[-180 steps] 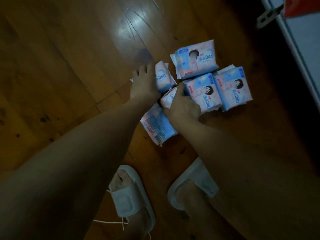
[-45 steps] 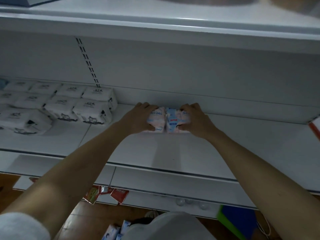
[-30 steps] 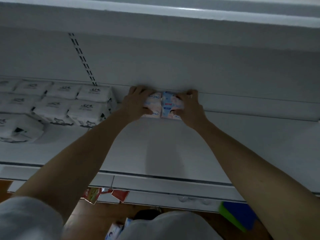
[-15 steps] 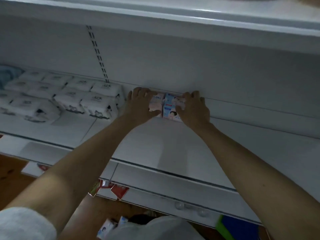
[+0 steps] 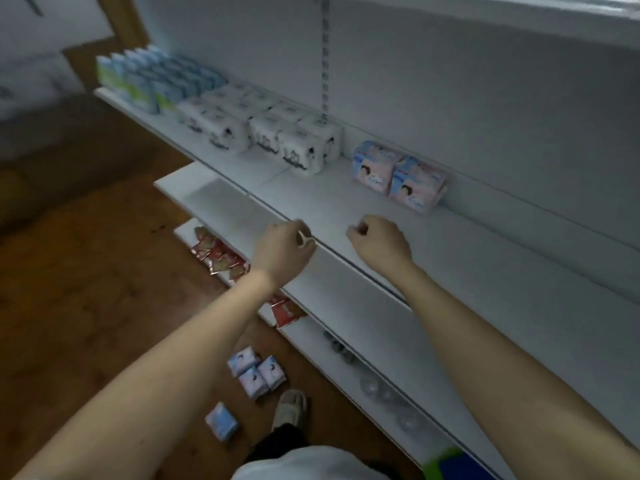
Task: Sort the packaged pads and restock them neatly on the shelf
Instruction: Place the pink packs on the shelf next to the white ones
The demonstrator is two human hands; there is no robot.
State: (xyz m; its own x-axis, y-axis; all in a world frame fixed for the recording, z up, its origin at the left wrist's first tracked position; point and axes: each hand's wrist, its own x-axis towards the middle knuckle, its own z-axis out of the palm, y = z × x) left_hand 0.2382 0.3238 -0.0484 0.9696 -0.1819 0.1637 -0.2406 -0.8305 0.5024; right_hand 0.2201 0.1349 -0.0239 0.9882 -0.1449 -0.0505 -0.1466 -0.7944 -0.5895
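Two pink-and-blue pad packs [image 5: 375, 166] [image 5: 417, 184] stand side by side at the back of the white shelf [image 5: 339, 206], against its rear wall. My left hand [image 5: 282, 249] and my right hand [image 5: 381, 242] hover at the shelf's front edge, well short of the packs, with fingers loosely curled and nothing held. A small white loop shows at my left hand's fingers. On the wooden floor below lie three more pad packs [image 5: 256, 372] in a cluster and a single blue one [image 5: 221, 421].
White packs [image 5: 277, 133] fill the shelf left of the pads, with blue-green packs [image 5: 156, 81] beyond them. Red packets [image 5: 218, 254] lie on a lower shelf, clear round items [image 5: 381, 389] on the bottom one. My slippered foot [image 5: 291, 407] stands by the floor packs.
Both hands have let go of the two pad packs and pulled back to the shelf's front edge. The view has swung left and down, showing the floor.
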